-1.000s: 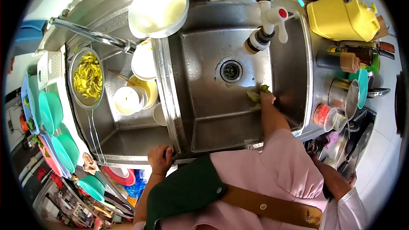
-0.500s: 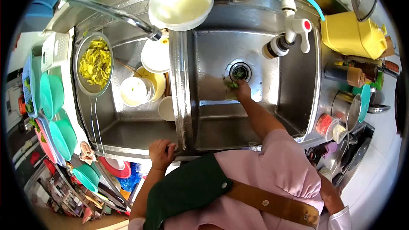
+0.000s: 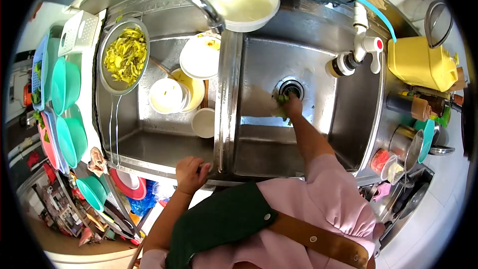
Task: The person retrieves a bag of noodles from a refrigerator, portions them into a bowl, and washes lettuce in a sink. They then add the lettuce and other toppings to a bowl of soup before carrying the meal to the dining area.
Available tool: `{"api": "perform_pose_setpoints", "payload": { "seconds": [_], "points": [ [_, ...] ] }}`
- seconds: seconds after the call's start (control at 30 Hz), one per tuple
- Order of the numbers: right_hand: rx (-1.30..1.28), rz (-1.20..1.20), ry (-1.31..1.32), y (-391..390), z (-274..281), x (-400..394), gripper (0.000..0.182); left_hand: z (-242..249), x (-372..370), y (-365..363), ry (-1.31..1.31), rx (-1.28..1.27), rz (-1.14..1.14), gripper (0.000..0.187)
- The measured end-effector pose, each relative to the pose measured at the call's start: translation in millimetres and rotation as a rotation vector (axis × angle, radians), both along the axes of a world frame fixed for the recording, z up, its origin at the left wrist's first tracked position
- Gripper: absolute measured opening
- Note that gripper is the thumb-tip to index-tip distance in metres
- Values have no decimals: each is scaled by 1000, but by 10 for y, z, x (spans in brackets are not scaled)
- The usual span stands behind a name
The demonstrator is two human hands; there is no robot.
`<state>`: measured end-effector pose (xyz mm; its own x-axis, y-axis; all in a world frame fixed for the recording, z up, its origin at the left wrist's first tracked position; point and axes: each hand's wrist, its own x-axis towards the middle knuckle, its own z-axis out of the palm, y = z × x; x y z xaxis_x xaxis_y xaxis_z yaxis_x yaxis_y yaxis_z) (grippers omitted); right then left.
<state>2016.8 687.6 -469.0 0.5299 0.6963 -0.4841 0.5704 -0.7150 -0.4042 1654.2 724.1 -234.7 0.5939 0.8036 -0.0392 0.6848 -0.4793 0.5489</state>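
My right hand (image 3: pixel 294 105) is down in the right sink basin (image 3: pixel 279 154), beside the round drain (image 3: pixel 291 85). Its fingers are closed on green leafy scraps (image 3: pixel 281 99), which stick out at its left side. My left hand (image 3: pixel 192 173) rests at the front edge of the sink, left of the divider (image 3: pixel 228 94). Its fingers are curled, and what they hold, if anything, is hidden.
In the left basin are a strainer (image 3: pixel 125 57) of yellow-green vegetables, white bowls (image 3: pixel 167 95) and a plate (image 3: pixel 199 60). A faucet (image 3: pixel 199 1) reaches over it. A white tub (image 3: pixel 243 2) stands behind; a yellow jug (image 3: pixel 420 65) is at right.
The view has shifted, so the sink sits further right. My right hand now has the green scraps at its fingers, and the green bits inside the drain no longer show.
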Motion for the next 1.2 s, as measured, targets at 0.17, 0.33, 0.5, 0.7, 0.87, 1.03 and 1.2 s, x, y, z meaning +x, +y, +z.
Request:
{"api": "perform_pose_setpoints", "payload": {
  "seconds": [0.17, 0.33, 0.5, 0.7, 0.87, 1.03, 1.2],
  "points": [
    [70, 67, -164, 31, 154, -69, 16, 7, -22, 10, -7, 6, -1, 16],
    [248, 383, -358, -68, 288, 206, 13, 2, -53, -7, -131, 41, -10, 18],
    [405, 654, -344, -13, 2029, -174, 20, -51, -94, -44, -275, 62, 49, 17],
    [1043, 906, -17, 80, 3572, -1776, 14, 370, -644, -225, -926, -480, 175, 59],
    [1074, 1141, 438, 23, 3484, -3555, 22, 616, -1869, -582, -1462, -372, 153, 77],
    [866, 1086, 948, -230, 2467, -5313, 24, 158, -3497, -1155, -1340, -504, 579, 71],
    [467, 387, 1188, -524, 1021, -6559, 19, -1002, -4363, -1777, -1148, -147, 1325, 62]
  ]
}}
